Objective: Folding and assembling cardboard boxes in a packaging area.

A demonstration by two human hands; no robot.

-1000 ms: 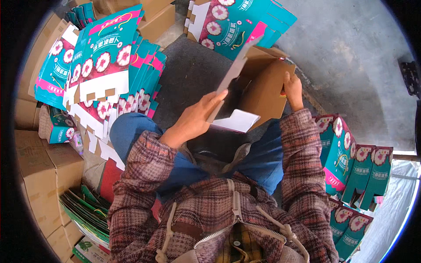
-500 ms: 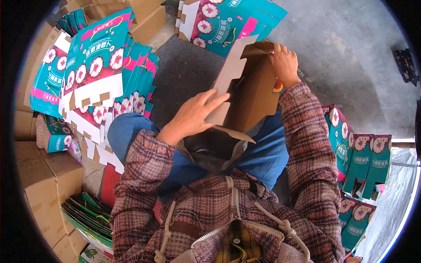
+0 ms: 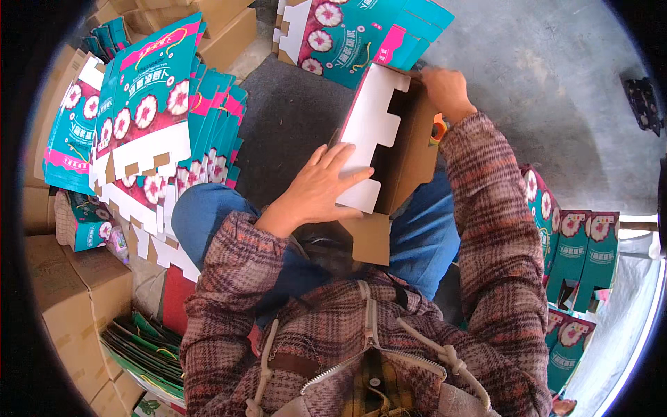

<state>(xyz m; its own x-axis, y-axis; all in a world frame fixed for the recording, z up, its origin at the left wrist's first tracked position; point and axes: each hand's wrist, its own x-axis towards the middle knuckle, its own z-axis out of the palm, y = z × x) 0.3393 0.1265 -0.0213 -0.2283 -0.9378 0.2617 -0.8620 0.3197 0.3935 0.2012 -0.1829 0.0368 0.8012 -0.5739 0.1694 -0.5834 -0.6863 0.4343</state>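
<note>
On my lap a brown cardboard carton (image 3: pixel 411 149) stands partly folded, its white notched flap (image 3: pixel 370 135) facing up. My left hand (image 3: pixel 316 191) lies flat against that white flap, fingers spread over its lower edge. My right hand (image 3: pixel 446 90) grips the carton's far top corner. A brown bottom flap (image 3: pixel 367 238) hangs loose toward my body. My plaid sleeves and blue trousers frame the carton.
A tall stack of flat teal carton blanks with flower prints (image 3: pixel 149 128) leans at my left. More teal blanks (image 3: pixel 354 31) lie ahead on the grey floor. Folded teal cartons (image 3: pixel 580 254) stand at my right. Plain brown boxes (image 3: pixel 62 306) sit at the lower left.
The carton has been swung upright and squared up. My left hand moved onto the white notched flap and pressed it over; my right hand slid up to the far corner.
</note>
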